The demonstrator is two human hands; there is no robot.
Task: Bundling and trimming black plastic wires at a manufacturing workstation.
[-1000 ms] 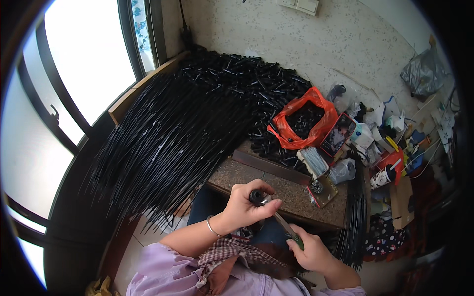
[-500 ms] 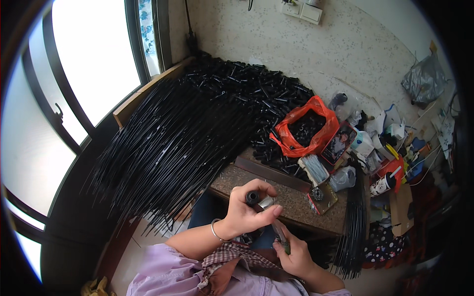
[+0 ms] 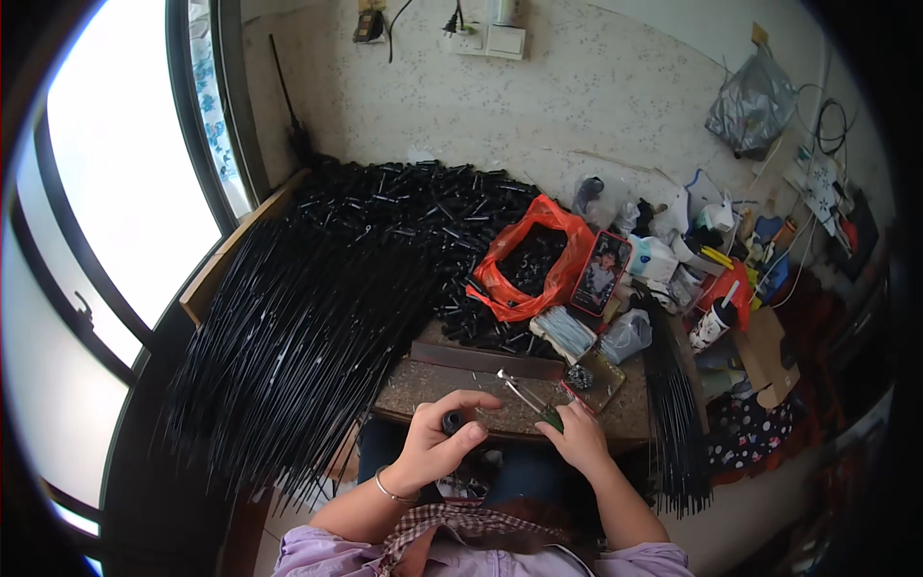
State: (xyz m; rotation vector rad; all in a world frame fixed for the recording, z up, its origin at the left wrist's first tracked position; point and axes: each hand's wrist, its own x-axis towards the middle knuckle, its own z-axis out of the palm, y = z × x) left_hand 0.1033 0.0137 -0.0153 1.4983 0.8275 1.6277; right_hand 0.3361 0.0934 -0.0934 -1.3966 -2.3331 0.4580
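A: What step is in hand here?

B: An assembly step, I'd judge. The left hand (image 3: 437, 444) is curled around a short black tube (image 3: 451, 421), thumb and fingers pinching it end-up at the near edge of the surface (image 3: 423, 385). The right hand (image 3: 577, 435) is closed round the dark green handle of a pair of pliers (image 3: 529, 396), whose metal tips point toward ten o'clock, away from the person.

A: So the tool and the tube aren't touching?

B: They're near each other but apart. The next move would probably call for bringing the plier tips to the tube's open end, steadily, since the opening is small.

A: How does the tube look?

B: Short, round, matte black, mostly hidden by the fingers; only its top shows. It looks like the pieces in the heap of black tubes (image 3: 423, 207) at twelve o'clock.

A: And around it?

B: A fan of long black rods (image 3: 298, 346) spreads at ten o'clock, and an orange plastic bag (image 3: 534, 260) holding more black parts sits at one o'clock.
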